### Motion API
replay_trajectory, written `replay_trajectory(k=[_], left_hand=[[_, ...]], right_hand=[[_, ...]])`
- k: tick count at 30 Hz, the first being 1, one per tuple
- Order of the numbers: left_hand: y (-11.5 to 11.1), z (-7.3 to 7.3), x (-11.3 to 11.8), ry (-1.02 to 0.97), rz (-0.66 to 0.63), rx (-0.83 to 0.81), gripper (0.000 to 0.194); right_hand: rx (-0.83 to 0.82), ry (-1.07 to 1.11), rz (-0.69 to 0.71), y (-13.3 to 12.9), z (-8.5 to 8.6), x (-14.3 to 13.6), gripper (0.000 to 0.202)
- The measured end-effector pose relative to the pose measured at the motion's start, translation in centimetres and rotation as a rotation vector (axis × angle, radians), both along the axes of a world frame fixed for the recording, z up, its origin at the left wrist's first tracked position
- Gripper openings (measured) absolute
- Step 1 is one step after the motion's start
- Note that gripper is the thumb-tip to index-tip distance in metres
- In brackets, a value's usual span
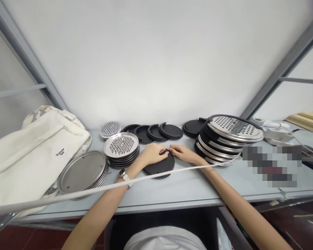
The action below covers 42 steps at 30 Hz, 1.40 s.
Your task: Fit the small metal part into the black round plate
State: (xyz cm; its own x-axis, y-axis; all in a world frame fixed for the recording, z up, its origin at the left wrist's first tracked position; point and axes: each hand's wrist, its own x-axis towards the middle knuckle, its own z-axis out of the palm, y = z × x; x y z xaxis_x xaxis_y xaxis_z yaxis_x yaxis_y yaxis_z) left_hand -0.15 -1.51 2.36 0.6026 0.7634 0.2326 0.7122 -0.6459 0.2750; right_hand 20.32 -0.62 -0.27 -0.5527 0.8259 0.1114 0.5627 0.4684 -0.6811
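A round black disc [159,168] lies on the table in front of me. My left hand [153,153] rests over its upper left part, fingers closed on the disc's top edge. At the disc's upper right edge, the fingertips of my right hand [179,152] are pinched together on something small that I cannot make out. Left of the disc stands a stack of round metal grater plates [121,145]. Behind it several black discs [171,131] overlap in a row. To the right is a tall stack of black discs and perforated metal plates [233,126].
Plain round metal plates [83,171] are stacked at the left, beside a cream bag [52,152]. A white cable [94,190] crosses in front of my forearms. Another grater plate [110,129] lies at the back. A white device [279,135] and yellowish slats [305,121] are at the right.
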Motion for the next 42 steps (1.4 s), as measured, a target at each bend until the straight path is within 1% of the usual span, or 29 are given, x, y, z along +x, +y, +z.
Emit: replay_trajectory(k=[4,8,17,21,24,25,28,35,42], left_hand=[[-0.05,-0.04,0.08,-0.026,-0.006,-0.001,0.026],[-0.05,-0.12,0.13,-0.037,0.016,-0.019,0.027],[-0.19,-0.12,0.22,-0.029,0.012,-0.01,0.029],[-0.31,-0.01,0.16,-0.051,0.031,-0.006,0.025],[-0.43,0.26,0.07,-0.083,0.007,-0.029,0.038],[-0.45,0.34,0.04,-0.086,-0.007,-0.041,0.038],[-0.38,0.43,-0.02,-0.097,-0.028,-0.071,0.033],[-0.06,0.34,-0.01,-0.125,0.013,-0.132,0.03],[0.42,-0.1,0.02,-0.177,-0.02,-0.16,0.03]], right_hand=[[-0.027,0.019,0.02,0.0,0.28,0.18,0.041],[-0.038,0.034,0.017,-0.08,0.41,0.16,0.043],[-0.063,0.03,0.018,0.01,0.42,0.16,0.042],[-0.096,0.054,0.035,0.0,0.47,0.2,0.043],[-0.12,0.099,0.058,-0.1,0.63,0.19,0.045],[-0.127,0.112,0.069,-0.13,0.69,0.18,0.046],[-0.14,0.126,0.092,-0.17,0.82,0.19,0.048],[-0.15,0.137,0.069,-0.04,0.65,0.32,0.049],[-0.188,0.154,0.055,-0.11,0.3,0.32,0.05]])
